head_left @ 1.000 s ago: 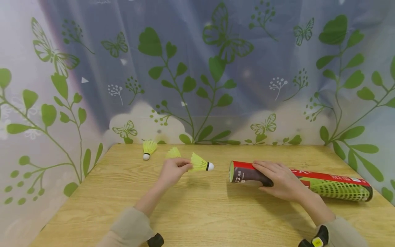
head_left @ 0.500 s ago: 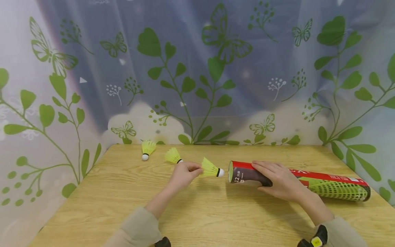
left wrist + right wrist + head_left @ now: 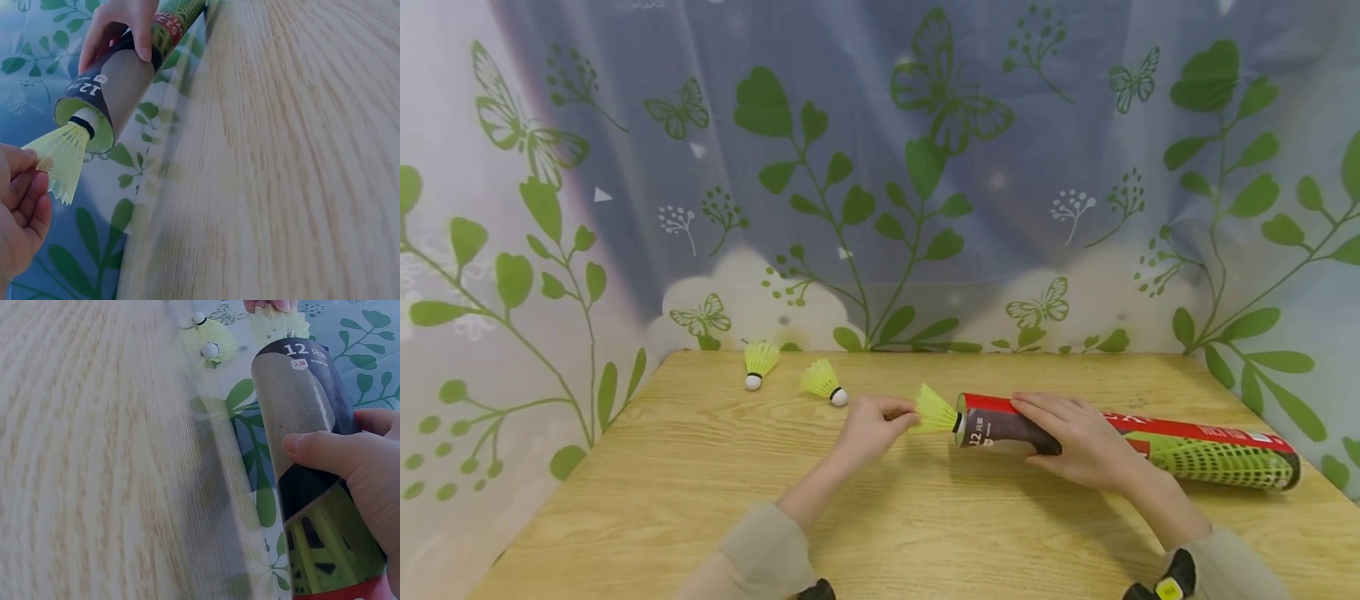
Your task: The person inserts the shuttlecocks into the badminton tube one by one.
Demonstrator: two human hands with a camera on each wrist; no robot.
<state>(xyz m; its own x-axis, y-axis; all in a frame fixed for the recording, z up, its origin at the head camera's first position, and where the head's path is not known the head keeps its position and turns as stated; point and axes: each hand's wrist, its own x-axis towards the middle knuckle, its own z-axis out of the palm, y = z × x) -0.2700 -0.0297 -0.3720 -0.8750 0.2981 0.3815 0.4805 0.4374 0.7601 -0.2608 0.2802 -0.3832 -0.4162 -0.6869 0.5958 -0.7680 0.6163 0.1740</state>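
Observation:
My left hand [image 3: 874,429] pinches the feathered skirt of a yellow shuttlecock [image 3: 936,410] between thumb and fingers. Its white cork end sits inside the open mouth of a shuttlecock tube [image 3: 132,75], as the left wrist view shows, while the skirt is still outside. Around the tube's body curls my right hand [image 3: 1086,440], thumb on the near side in the right wrist view. The tube is red, black and green, marked 12, and lies slanted with its mouth toward the left hand.
Two more yellow shuttlecocks lie toward the back left of the wooden table [image 3: 647,500]: one shuttlecock [image 3: 761,363] farther left, another shuttlecock [image 3: 824,382] just behind the left hand. A leaf-and-butterfly patterned curtain [image 3: 865,167] hangs behind the table.
My left hand has carried the shuttlecock rightward until its cork entered the tube's mouth. The shuttlecock behind that hand has come into full view. The right hand stays on the tube.

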